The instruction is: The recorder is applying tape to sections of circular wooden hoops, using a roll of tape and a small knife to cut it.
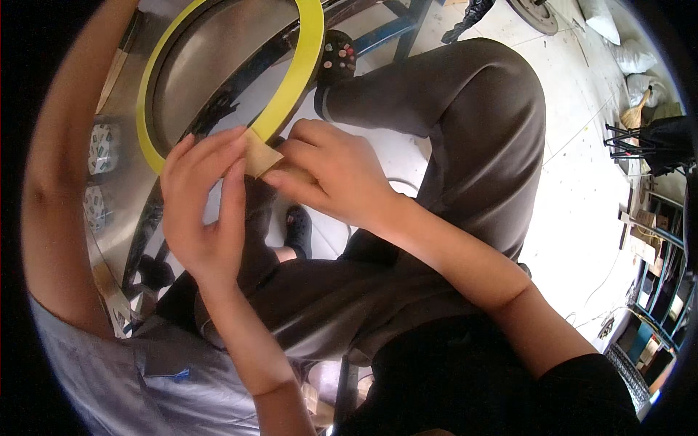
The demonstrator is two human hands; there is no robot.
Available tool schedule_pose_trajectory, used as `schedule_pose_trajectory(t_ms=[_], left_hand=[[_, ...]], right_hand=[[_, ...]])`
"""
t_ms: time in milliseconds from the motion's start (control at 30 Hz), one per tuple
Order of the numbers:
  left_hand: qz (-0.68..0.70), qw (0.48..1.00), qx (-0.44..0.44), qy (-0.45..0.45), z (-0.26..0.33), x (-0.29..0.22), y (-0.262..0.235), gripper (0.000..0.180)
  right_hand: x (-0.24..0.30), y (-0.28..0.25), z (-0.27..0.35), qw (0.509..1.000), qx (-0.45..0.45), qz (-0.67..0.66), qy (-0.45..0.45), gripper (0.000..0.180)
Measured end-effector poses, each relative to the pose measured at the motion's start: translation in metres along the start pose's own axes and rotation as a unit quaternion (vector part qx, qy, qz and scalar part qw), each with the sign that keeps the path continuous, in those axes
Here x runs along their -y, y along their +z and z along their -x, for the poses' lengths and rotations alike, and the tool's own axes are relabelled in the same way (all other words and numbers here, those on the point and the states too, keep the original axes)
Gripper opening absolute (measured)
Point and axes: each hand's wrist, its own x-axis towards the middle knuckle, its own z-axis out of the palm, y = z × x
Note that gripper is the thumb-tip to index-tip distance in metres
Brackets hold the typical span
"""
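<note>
A: Fingers first, quick. Apart or clamped?

B: Both sets look clamped on the tan piece (262, 154), thumbs against fingertips. How hard, can't tell

A: OK, left to right. Far left?

B: Another person's bare arm (64, 182), running up past the edge, its hand out of view. Next, clear-wrapped packs (103, 149) on the metal table (138, 207), set by the side, probably to keep them out of the working area

A: Yellow ring?

B: Yellow ring (311, 36), over the table, lower end reaching down to the hands. Flat or tilted, can't tell. Probably sits that way to be in easy reach

A: Left hand?

B: Left hand (190, 218) pinches the piece's left edge, open gap behind the pinch. Likely tips only so the face stays uncovered

A: Where's the piece exactly?

B: Between the two hands, just at the ring's lower end, above the lap. Touching the ring or only in front of it, unclear

A: Right hand?

B: Right hand (342, 171) has the other edge, remaining fingers curled in. Two-sided hold probably keeps it from curling or slipping

A: Rest, going right?

B: Bent knee in dark trousers (487, 109), then a broom (634, 115) by the pale bags (640, 58), all well apart from the hands
</note>
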Motion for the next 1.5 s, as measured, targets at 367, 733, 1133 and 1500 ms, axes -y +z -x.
schedule_pose_trajectory(t_ms=[367, 733, 1133, 1500], left_hand=[[0.006, 0.999, 0.036, -0.033, -0.004, 0.003, -0.008, 0.023], [-0.039, 0.996, 0.06, -0.06, -0.006, -0.003, -0.012, 0.023], [-0.02, 0.992, 0.08, -0.093, -0.011, -0.009, -0.012, 0.02], [-0.084, 0.995, 0.054, 0.011, -0.012, -0.002, -0.011, 0.035]], right_hand=[[0.003, 0.007, 0.001, 1.0, 0.009, 0.01, -0.016, 0.035], [-0.003, -0.006, -0.009, 0.998, -0.003, 0.037, -0.041, 0.032], [0.0, 0.004, -0.011, 0.999, -0.009, 0.039, -0.025, 0.028], [0.0, 0.005, -0.008, 1.0, 0.003, 0.024, -0.018, 0.024]])
